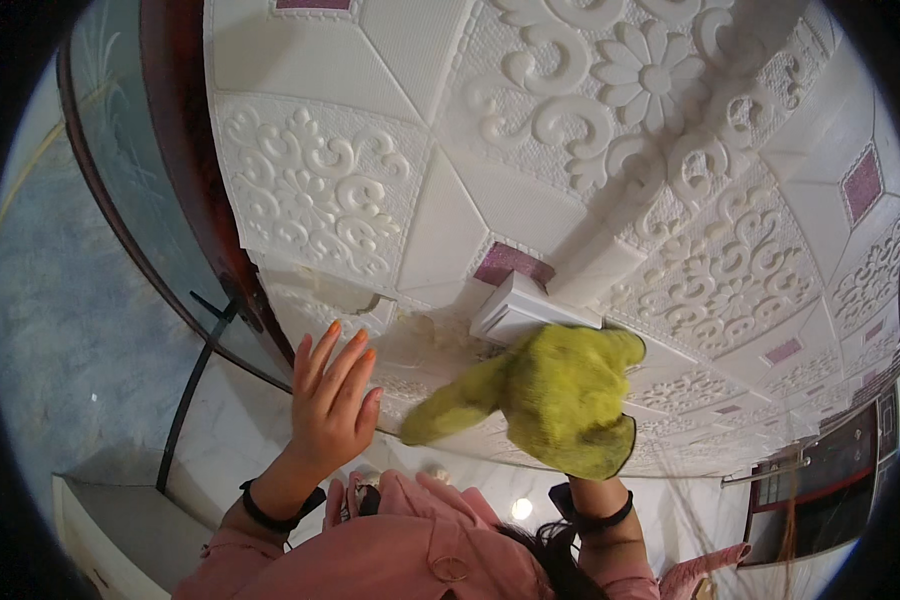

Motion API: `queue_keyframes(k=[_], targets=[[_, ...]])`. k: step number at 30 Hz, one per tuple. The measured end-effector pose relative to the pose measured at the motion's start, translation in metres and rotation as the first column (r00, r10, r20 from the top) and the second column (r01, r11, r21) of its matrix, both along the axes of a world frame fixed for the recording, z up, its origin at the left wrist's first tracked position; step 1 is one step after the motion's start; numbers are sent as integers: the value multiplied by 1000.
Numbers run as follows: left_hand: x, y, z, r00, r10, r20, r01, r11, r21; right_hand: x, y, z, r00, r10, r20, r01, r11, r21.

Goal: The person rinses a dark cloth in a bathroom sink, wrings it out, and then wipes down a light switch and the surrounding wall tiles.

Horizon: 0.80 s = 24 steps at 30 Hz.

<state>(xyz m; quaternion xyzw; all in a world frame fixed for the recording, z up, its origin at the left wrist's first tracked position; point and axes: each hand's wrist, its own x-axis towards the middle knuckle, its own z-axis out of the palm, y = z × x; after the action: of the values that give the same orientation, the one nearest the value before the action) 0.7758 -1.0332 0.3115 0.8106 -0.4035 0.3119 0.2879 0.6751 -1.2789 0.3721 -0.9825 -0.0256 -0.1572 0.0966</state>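
My left hand (333, 405) is raised beside the white wall, fingers stretched out and holding nothing. A yellow-green cloth (567, 390) with a dark edging covers my right hand, whose fingers are hidden beneath it. Bunched around that hand, the cloth lies against the lower part of a white box-like wall fitting (530, 308), and one corner hangs off to the left. The wall panel (315, 195) carries raised white flower and scroll patterns with small purple glittery patches. Below the panels, between my hands, the wall surface (425, 345) looks worn and stained.
A dark wooden door frame (185, 130) with a black handle (232, 305) stands at the left. White trunking (660, 200) runs up the wall from the fitting. A pale open-topped box shape (110, 530) is at lower left. Another dark door (820, 480) appears far right.
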Motion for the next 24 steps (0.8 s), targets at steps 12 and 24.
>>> queue_keyframes(k=[12, 24], targets=[[-1, -4, -10, 997, -28, -66, 27, 999, -19, -1, -3, -2, 999, -33, -15, 34, 999, 28], [-8, -5, -12, 994, -57, -90, 54, 998, -33, 7, -2, -6, 999, -38, -14, 39, 999, 30]])
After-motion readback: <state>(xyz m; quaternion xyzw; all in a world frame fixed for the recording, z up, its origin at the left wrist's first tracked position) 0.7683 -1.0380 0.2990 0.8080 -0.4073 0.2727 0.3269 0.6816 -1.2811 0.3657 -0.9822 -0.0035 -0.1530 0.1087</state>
